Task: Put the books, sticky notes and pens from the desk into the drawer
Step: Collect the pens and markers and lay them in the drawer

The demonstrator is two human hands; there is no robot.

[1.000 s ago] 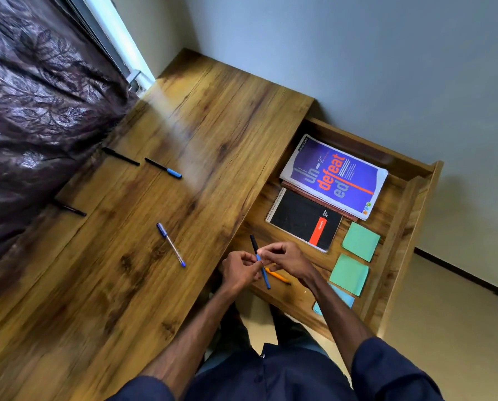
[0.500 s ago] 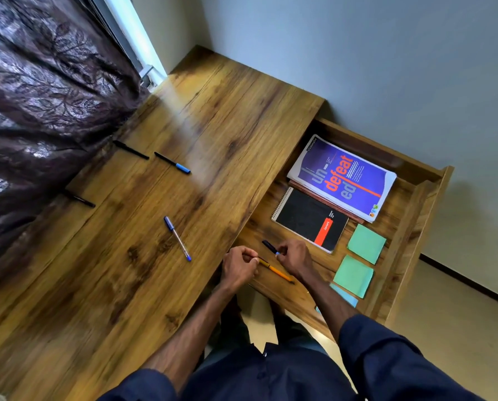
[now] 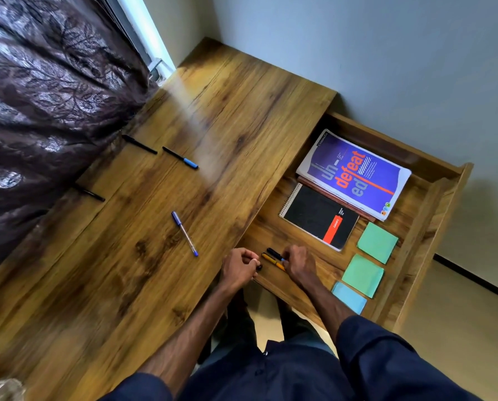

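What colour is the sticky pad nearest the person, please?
The pad is light blue; head view.

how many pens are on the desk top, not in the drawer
4. A black pen and a blue-tipped pen side by side near the curtain, a half-hidden black pen at its hem, and a clear blue pen mid-desk. The curtain may hide more.

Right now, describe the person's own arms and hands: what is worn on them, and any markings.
The left hand and the right hand are bare, with no gloves. No watch, band or ring shows on either. The left sleeve and the right sleeve are dark navy cloth, plain with no visible print. They end around the elbows, so both arms are uncovered from there to the wrists.
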